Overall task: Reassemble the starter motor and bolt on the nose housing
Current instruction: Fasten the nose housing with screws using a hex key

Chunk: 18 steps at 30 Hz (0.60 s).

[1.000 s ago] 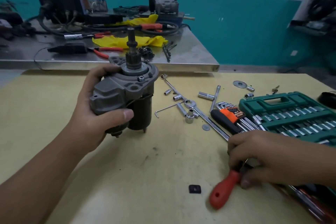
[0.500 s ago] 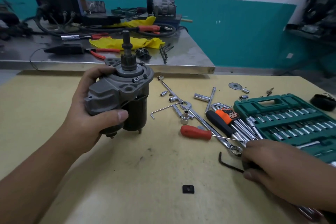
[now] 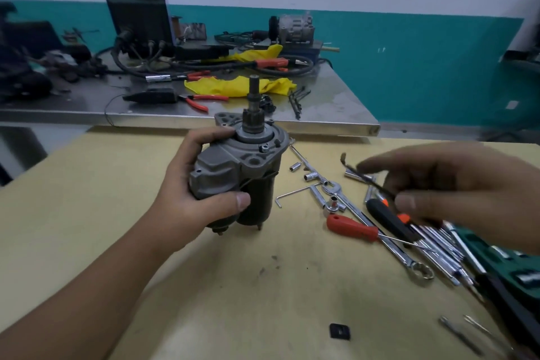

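The starter motor [image 3: 233, 172] stands upright on the yellow table [image 3: 204, 286], its pinion shaft [image 3: 253, 102] pointing up. My left hand [image 3: 193, 193] wraps around its grey housing from the left, thumb on the front. A socket-head bolt [image 3: 264, 149] sits in the flange on top. To the right, my right hand [image 3: 455, 193] is raised above the tools and pinches a black hex key [image 3: 355, 169], whose bent end points left toward the motor. Hand and key are blurred by motion.
Loose tools lie right of the motor: a red-handled screwdriver [image 3: 352, 227], a combination wrench [image 3: 403, 260], small sockets [image 3: 333, 203], a silver hex key [image 3: 292, 192] and a hex key set [image 3: 388, 215]. The green socket case [image 3: 514, 275] is at the right edge. A small black piece [image 3: 339, 331] lies near me. A steel bench [image 3: 336, 108] stands behind.
My right hand let go of the red-handled screwdriver, picked up the black hex key from the table and lifted it up and left toward the motor. The left hand keeps its hold.
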Motion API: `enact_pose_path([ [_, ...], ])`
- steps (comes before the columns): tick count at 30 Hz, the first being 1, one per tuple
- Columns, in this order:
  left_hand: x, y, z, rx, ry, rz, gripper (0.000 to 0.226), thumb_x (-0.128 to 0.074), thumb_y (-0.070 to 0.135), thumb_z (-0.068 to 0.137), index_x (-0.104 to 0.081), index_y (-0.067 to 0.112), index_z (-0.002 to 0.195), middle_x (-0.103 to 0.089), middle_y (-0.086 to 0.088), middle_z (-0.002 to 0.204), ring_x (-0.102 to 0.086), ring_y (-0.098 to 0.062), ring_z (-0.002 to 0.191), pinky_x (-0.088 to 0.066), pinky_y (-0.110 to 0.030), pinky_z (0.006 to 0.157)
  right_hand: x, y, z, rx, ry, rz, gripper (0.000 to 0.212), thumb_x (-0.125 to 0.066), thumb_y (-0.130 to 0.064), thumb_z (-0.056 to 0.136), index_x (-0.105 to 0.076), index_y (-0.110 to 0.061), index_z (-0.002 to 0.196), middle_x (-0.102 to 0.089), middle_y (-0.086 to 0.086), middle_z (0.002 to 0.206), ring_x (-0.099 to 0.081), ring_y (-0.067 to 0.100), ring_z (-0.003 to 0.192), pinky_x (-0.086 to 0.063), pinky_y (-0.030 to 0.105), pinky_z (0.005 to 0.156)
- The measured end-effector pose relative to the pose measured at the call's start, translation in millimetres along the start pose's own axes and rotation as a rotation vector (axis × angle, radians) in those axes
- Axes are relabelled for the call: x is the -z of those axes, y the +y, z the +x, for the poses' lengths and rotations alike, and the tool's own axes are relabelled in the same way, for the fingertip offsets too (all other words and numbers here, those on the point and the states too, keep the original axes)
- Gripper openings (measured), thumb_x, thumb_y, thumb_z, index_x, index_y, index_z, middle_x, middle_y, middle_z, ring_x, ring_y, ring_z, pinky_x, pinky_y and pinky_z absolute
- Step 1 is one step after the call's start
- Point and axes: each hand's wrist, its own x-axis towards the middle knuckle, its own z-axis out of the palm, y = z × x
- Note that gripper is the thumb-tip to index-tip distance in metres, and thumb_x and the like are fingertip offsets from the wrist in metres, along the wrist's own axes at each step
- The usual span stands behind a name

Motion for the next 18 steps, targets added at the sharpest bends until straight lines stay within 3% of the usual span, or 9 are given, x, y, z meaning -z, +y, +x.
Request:
enact_pose_path([
  [2, -0.8, 2.9, -0.4, 0.008, 0.004, 0.02, 0.07, -0.081, 0.013, 0.066, -0.058, 0.04, 0.127, -0.064, 0.002, 0.135, -0.067, -0.026, 0.122, -0.058, -0.027, 0.087, 19.6, -24.8, 27.7, -0.033, 0.118, 0.255, 0.03, -0.079, -0.026, 0.082, -0.078, -0.022, 0.112, -0.072, 0.008, 0.083, -0.064, 0.018, 0.068, -0.053, 0.026, 0.059],
  [3, -0.8, 4.0, -0.7, 0.013, 0.008, 0.03, 0.07, -0.081, 0.013, 0.067, -0.058, 0.04, 0.127, -0.065, 0.002, 0.135, -0.067, -0.025, 0.122, -0.058, -0.027, 0.087, 20.5, -29.6, 47.4, 0.036, 0.134, 0.325, 0.025, -0.079, -0.022, 0.081, -0.078, -0.015, 0.105, -0.07, 0.009, 0.08, -0.061, 0.018, 0.064, -0.052, 0.028, 0.057],
  [7, -2.3, 7.3, 0.9, 0.022, 0.007, 0.044, 0.07, -0.081, 0.012, 0.067, -0.058, 0.041, 0.127, -0.065, 0.003, 0.134, -0.067, -0.024, 0.121, -0.057, -0.026, 0.089, -17.2, -40.5, 98.4, 0.213, 0.125, 0.676, 0.003, -0.051, -0.011, 0.098, -0.055, -0.011, 0.098, -0.071, 0.017, 0.078, -0.06, 0.025, 0.053, -0.05, 0.036, 0.05],
  [12, -2.5, 5.1, 4.6, 0.046, 0.004, 0.02, 0.072, -0.079, 0.006, 0.069, -0.053, 0.029, 0.131, -0.065, 0.001, 0.132, -0.067, -0.026, 0.12, -0.056, -0.029, 0.092, -41.6, -21.8, 127.2, 0.225, 0.045, 0.631, 0.009, -0.049, -0.006, 0.098, -0.053, -0.011, 0.105, -0.073, 0.017, 0.083, -0.066, 0.024, 0.058, -0.052, 0.035, 0.051],
  [18, -2.0, 3.3, 7.0, 0.056, 0.019, 0.015, 0.072, -0.079, 0.005, 0.069, -0.055, 0.032, 0.131, -0.065, 0.001, 0.133, -0.067, -0.025, 0.121, -0.055, -0.029, 0.094, -37.1, -9.8, 127.7, 0.235, 0.115, 0.624, 0.011, -0.059, -0.005, 0.095, -0.06, -0.013, 0.101, -0.075, 0.018, 0.084, -0.052, 0.017, 0.047, -0.037, 0.023, 0.044],
])
